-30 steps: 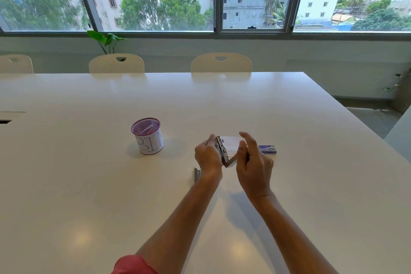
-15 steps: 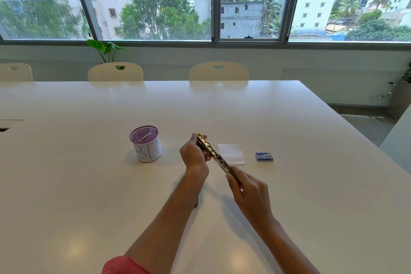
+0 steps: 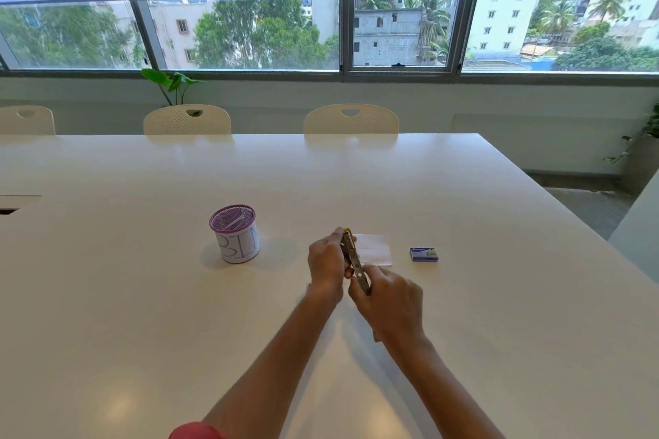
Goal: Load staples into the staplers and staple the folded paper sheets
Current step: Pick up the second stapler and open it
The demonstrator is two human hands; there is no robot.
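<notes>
A small metal stapler (image 3: 353,262) with a yellow tip is held above the white table (image 3: 463,296), swung open lengthwise. My left hand (image 3: 326,265) grips its far upper end. My right hand (image 3: 387,299) grips its near lower end. Just behind the stapler a folded white paper sheet (image 3: 374,249) lies flat on the table. A small blue staple box (image 3: 423,254) sits to the right of the paper. Part of something small shows under my right wrist; I cannot tell what it is.
A purple mesh cup (image 3: 235,233) wrapped in lettered paper stands left of my hands with something pale inside. Three cream chairs (image 3: 351,119) line the far table edge. The table's right edge drops to the floor near a second white surface (image 3: 642,224).
My hands came closer together and the stapler turned more upright, end toward me. The view shifted down slightly. Paper, box and cup did not move.
</notes>
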